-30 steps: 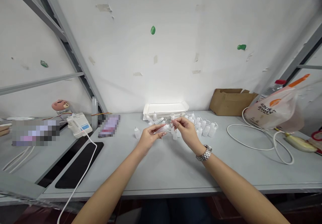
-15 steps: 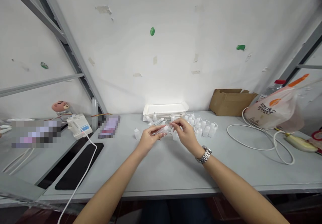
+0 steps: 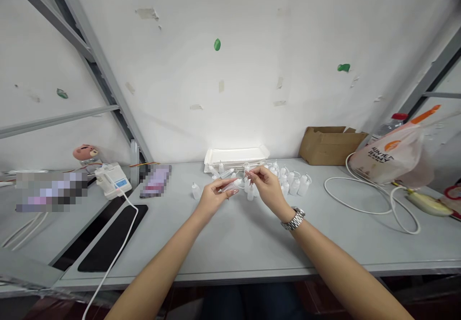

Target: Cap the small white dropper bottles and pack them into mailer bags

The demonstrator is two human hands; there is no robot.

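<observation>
My left hand (image 3: 215,197) is shut on a small translucent plastic dropper bottle (image 3: 230,185), held on its side above the table. My right hand (image 3: 268,189) pinches a small clear plastic piece (image 3: 248,172) between finger and thumb, close to that bottle's far end. Behind the hands stand several white plastic squeeze bottles (image 3: 293,184), and a lone one (image 3: 196,191) stands left of my left hand. The hands hide part of the group.
A stack of white foam trays (image 3: 236,156) sits against the wall. To the right are a cardboard box (image 3: 329,146), a printed plastic bag (image 3: 391,157) and a coiled white cable (image 3: 360,205). A white electronic device (image 3: 113,180) and a black mat (image 3: 112,238) lie left.
My right hand's fingertips have risen slightly and drawn a little away from my left hand. The left hand keeps its hold on the bottle, and the items on the table stay in place.
</observation>
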